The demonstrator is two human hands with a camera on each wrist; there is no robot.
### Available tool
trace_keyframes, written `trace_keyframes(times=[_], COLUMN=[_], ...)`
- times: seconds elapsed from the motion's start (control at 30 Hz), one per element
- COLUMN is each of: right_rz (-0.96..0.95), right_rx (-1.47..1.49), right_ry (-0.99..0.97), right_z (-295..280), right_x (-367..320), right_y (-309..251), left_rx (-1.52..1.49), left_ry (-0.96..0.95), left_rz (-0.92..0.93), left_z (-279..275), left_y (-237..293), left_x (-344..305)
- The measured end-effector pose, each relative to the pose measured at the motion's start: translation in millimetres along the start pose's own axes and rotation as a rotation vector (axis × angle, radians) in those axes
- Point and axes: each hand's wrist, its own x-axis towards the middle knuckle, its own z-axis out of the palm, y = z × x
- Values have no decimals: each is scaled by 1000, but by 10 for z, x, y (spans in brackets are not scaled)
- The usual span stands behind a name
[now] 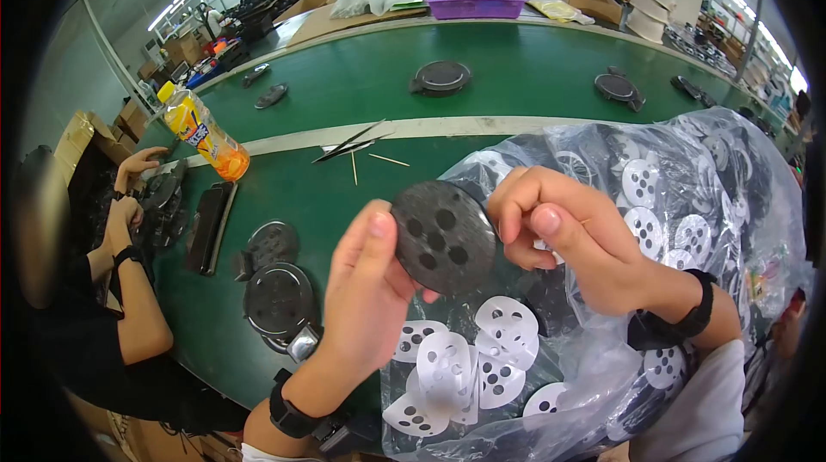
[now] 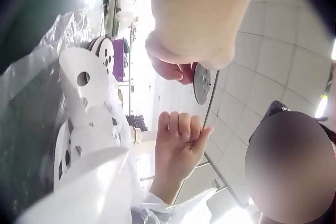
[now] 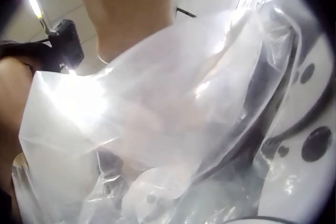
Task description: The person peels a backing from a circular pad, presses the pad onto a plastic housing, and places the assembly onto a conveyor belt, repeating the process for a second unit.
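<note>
left hand point(image 1: 370, 286) pinching a dark disc point(image 1: 440, 243) (darkly spotted across its face), right hand point(image 1: 575, 234) curled, near it

The black disc point(image 1: 447, 236) hides most fingers of the left hand point(image 1: 366, 294). In the right wrist view, a plastic bag point(image 3: 63, 145) veils the right hand point(image 1: 572, 234); the head view's bottom edge cuts the bag off. Small print on the bottle point(image 1: 203, 132) is unreadable.
</note>
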Motion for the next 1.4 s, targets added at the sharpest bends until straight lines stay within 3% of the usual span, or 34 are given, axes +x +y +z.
trace_keyframes(times=[0.1, 0.13, 0.2, 0.37, 0.47, 0.57, 0.63, 0.67, 0.77, 0.87, 0.93, 1.0, 1.07, 1.13, 1.23, 1.4], right_rz=[68, 70, -50, -154, -188, -181, -145, -165, -150, -110, -107, -65, -86, -68, -41, -68], right_rx=[468, 467, 185, -201, -55, 109, 149, 118, 67, 88, 123, 69, 89, 100, 97, 107], right_ry=[45, 42, -122, -145, -140, -93, -97, -95, -51, 46, 111, 95, 99, 59, 60, 72], right_z=[109, 79, -31, 13, 71, 118, 71, 50, 19, 64, 61, 22, 45, 43, 43, 12], right_x=[-14, -4, 17, 5, 3, 34, 21, 13, -26, -17, -21, -19, 12, 17, 10, 3], right_y=[78, 91, 106, -4, 90, 105, 102, 120, 134, 128, 118, 114, 102, 95, 83, 114], left_rx=[-37, -43, -43, -40, -152, -234, -277, -278, -62, 187, 1114, 1961, 2041, 2042, 2019, 1927], left_ry=[-24, -39, -44, -70, -121, -48, -231, -233, -154, 43, 119, 226, 161, 163, 24, 97], left_rz=[-20, -5, -13, 4, -107, -164, -202, -199, -83, 113, 436, 321, -66, -313, -331, -319], left_z=[53, 67, 99, 158, 172, 175, 83, 42, -50, -148, -266, -459, -771, -886, -976, -918], left_y=[-110, -144, -153, -186, -176, -101, -140, -166, -139, 143, 389, 545, 630, 727, 704, 816], left_x=[-54, -72, -119, -146, -152, -130, -75, -45, 23, 76, 111, -43, -113, -87, -21, -38])
